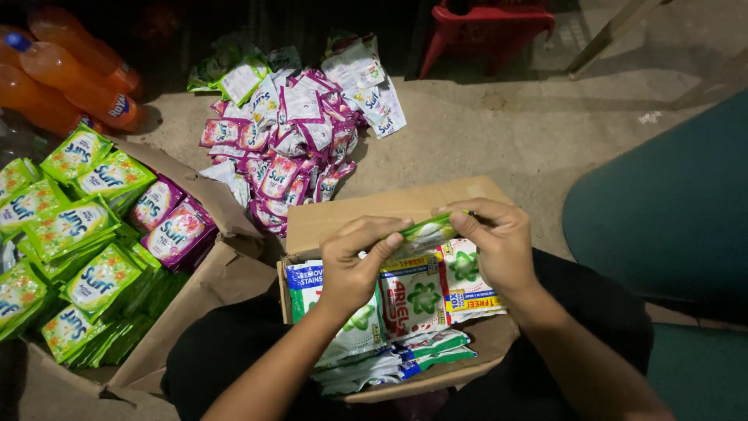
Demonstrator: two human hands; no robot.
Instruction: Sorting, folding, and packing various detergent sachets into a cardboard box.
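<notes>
At the centre of the frame, over a small cardboard box (327,222) of detergent sachets on your lap, your left hand (354,261) and right hand (495,242) each pinch an end of a green sachet (425,231). Pink sachets (288,148) lie heaped above; green packets (70,234) fill a carton (218,284) at left.

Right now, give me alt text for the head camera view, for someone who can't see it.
Two bare hands, left hand and right hand, hold a green sachet between them above a small cardboard box of white-and-green sachets on the person's lap. A bigger box of green sachets sits left, a pink sachet pile on the floor beyond, orange drink bottles at top left.
</notes>
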